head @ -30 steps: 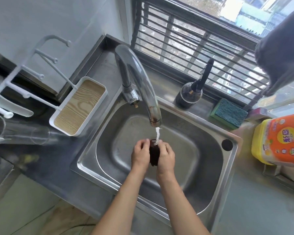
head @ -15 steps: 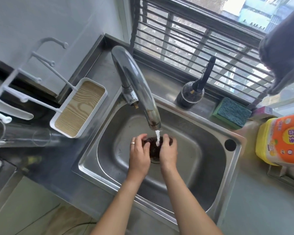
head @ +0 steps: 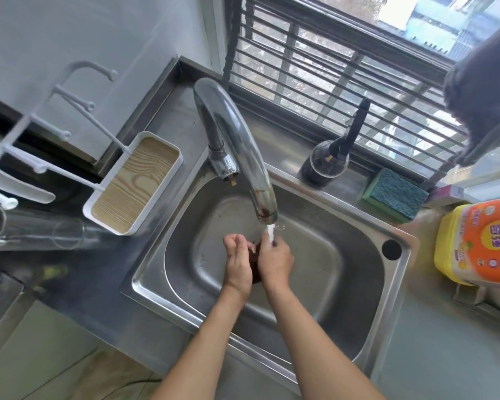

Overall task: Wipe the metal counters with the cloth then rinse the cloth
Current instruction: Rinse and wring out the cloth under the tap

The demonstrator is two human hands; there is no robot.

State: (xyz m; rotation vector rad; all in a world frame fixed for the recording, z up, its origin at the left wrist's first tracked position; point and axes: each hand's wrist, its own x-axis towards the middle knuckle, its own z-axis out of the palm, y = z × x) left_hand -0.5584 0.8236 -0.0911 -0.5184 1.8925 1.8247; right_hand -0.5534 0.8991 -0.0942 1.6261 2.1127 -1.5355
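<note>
A small dark brown cloth (head: pixel 254 262) is squeezed between my two hands over the steel sink (head: pixel 344 313). My left hand (head: pixel 237 261) grips it from the left with curled fingers. My right hand (head: pixel 274 262) grips it from the right, directly under the running water (head: pixel 270 234) from the chrome tap (head: pixel 237 145). Most of the cloth is hidden between my palms.
A white rack with a wood-grain tray (head: pixel 134 183) stands left of the sink, with a clear glass (head: pixel 32 233) beside it. Behind the sink are a dark brush holder (head: pixel 325 166) and a green sponge (head: pixel 394 194). A yellow detergent jug (head: pixel 479 243) stands at the right.
My hands have turned and closed together round the cloth, hiding more of it. The water now falls on my right hand's fingers instead of straight on the cloth.
</note>
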